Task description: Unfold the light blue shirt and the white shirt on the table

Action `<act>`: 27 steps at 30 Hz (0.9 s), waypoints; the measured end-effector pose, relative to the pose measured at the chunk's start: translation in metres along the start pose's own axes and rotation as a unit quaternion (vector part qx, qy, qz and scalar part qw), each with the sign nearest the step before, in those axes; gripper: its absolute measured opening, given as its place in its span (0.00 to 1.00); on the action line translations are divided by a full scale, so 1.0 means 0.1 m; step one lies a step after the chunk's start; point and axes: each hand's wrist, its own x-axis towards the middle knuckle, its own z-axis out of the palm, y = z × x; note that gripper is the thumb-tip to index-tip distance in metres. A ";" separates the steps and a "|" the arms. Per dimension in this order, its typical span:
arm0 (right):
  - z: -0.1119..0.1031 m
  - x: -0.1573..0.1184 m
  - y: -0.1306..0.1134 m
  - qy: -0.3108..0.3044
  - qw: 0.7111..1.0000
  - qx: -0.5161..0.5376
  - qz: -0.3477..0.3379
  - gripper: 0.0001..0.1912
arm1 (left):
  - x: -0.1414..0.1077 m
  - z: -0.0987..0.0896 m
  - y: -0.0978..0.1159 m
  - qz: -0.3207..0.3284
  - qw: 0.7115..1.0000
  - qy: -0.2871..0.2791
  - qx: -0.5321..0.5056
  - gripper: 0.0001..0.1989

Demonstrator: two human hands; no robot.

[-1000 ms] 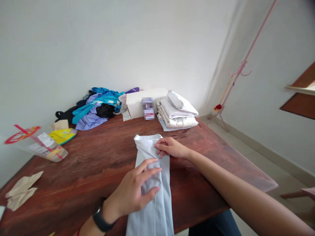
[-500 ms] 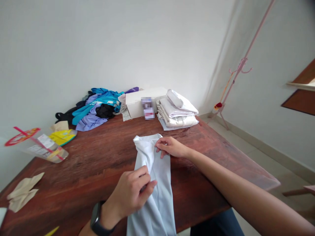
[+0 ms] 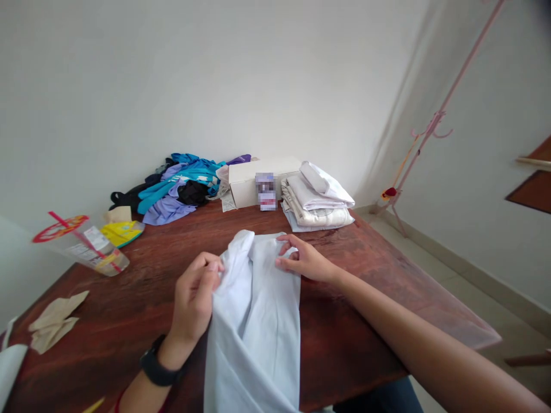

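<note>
- Garment: the pale grey-white garment [image 3: 275,350] lies lengthwise on the table [image 3: 146,327], between the two hands, its nearer end running out of view at the bottom.
- Left hand: the left hand [image 3: 194,298] has a narrow grip, thumb and fingers pinching the garment's left side near its far end, where the cloth gathers into a raised fold.
- Right hand: the right hand [image 3: 310,261] rests at the far right edge with curled fingers at the cloth; whether this grip pinches a layer or merely steadies it cannot be told.
- Handling: the cloth appears light, soft and limp, creasing readily; it is unlikely to break, though its layers may slide on one another. The doubled edges and far corners seem the surest places to take hold, with a flat palm suited to smoothing.
- Cup: a clear plastic cup [image 3: 92,255] with a red straw [image 3: 81,235] stands at the left; a yellowish patch shows near its base, but whether this is content or print is unclear.
- Box: a white box [image 3: 243,186] stands by the wall, its contents hidden, between a loose clothes pile [image 3: 170,212] and a folded stack [image 3: 322,215].
</note>
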 end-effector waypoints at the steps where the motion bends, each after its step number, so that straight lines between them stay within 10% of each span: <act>1: 0.00 0.00 -0.01 -0.002 1.000 -0.009 0.000 0.32 | 0.03 0.02 -0.04 0.018 0.998 -0.022 0.051 0.20; 9: -0.02 0.00 -0.05 -0.036 0.993 -0.105 -0.030 0.14 | -0.17 0.20 -0.02 0.300 0.913 -0.249 0.121 0.10; 13: -0.02 0.00 -0.03 -0.037 0.992 -0.115 -0.039 0.12 | -0.26 0.22 0.07 0.216 0.903 -0.334 0.165 0.10; 19: -0.02 0.01 -0.02 -0.044 0.993 -0.102 -0.029 0.12 | -0.18 0.21 -0.07 -0.020 0.900 -0.315 0.302 0.11; 27: -0.02 -0.01 -0.07 -0.046 0.992 -0.115 -0.032 0.11 | -0.16 0.23 -0.10 0.001 0.901 -0.341 0.270 0.13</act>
